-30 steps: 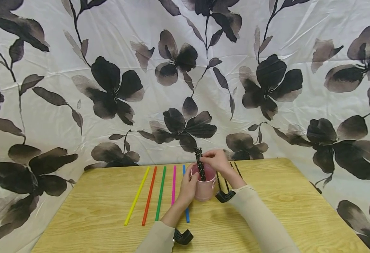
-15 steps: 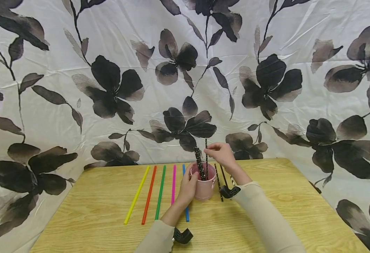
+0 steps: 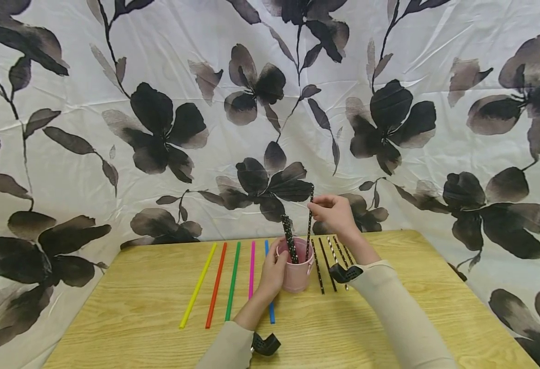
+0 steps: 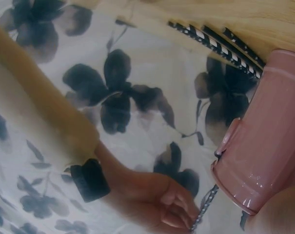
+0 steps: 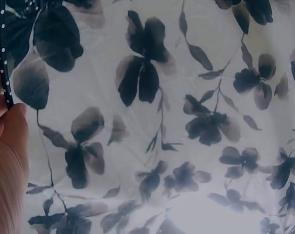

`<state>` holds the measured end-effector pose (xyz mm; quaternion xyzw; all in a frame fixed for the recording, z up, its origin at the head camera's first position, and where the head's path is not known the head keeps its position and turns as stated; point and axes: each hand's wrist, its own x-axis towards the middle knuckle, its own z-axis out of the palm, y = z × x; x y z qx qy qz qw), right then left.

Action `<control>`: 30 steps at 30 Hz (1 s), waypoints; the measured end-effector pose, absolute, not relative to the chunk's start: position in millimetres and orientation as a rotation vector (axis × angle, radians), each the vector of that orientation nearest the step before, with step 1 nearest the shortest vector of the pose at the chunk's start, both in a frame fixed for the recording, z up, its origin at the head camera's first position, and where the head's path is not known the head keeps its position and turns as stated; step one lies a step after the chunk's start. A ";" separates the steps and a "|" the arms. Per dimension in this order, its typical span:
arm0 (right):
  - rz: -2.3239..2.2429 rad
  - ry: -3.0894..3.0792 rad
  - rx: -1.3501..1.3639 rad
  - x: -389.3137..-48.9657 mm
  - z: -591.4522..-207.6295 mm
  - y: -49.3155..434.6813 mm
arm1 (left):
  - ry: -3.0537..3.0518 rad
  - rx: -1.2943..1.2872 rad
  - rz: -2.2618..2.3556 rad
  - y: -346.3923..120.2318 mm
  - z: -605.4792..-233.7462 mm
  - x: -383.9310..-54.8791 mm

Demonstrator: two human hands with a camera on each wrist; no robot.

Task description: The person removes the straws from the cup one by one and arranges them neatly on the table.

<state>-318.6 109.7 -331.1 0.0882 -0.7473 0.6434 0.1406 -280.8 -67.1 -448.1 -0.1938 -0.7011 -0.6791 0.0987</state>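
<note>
In the head view my left hand (image 3: 273, 271) holds a small pink bucket (image 3: 296, 281) around its left side, upright at the table. A bunch of black dotted straws (image 3: 288, 233) leans inside it against the left rim. My right hand (image 3: 338, 215) pinches one black straw with white dots (image 3: 310, 218) near its top; its lower end is within the bucket's mouth. In the right wrist view the dotted straw (image 5: 2, 48) rises from between thumb and fingers. The left wrist view shows the bucket (image 4: 264, 131) from the side, a handle ear on its wall.
Left of the bucket lies a spaced row of coloured straws: yellow (image 3: 198, 287), red (image 3: 216, 287), green (image 3: 233, 284), pink and blue. Several black patterned straws (image 3: 327, 264) lie to its right, partly under my right wrist. A floral cloth (image 3: 159, 128) hangs behind the wooden table (image 3: 126, 302).
My right hand left the bunch with one dotted straw, drew it upward and has moved right with it. The left hand and bucket have stayed in place.
</note>
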 end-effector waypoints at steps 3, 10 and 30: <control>1.866 -2.129 0.263 -316.6 -325.2 114.9 | -2.086 -0.571 -2.003 -67.1 -447.9 -280.4; 1.908 -2.094 0.284 -313.9 -316.1 129.5 | -2.072 -0.571 -2.022 -66.6 -454.1 -286.9; 1.814 -2.187 0.162 -322.8 -337.9 174.6 | -2.095 -0.515 -1.998 -62.8 -475.1 -303.3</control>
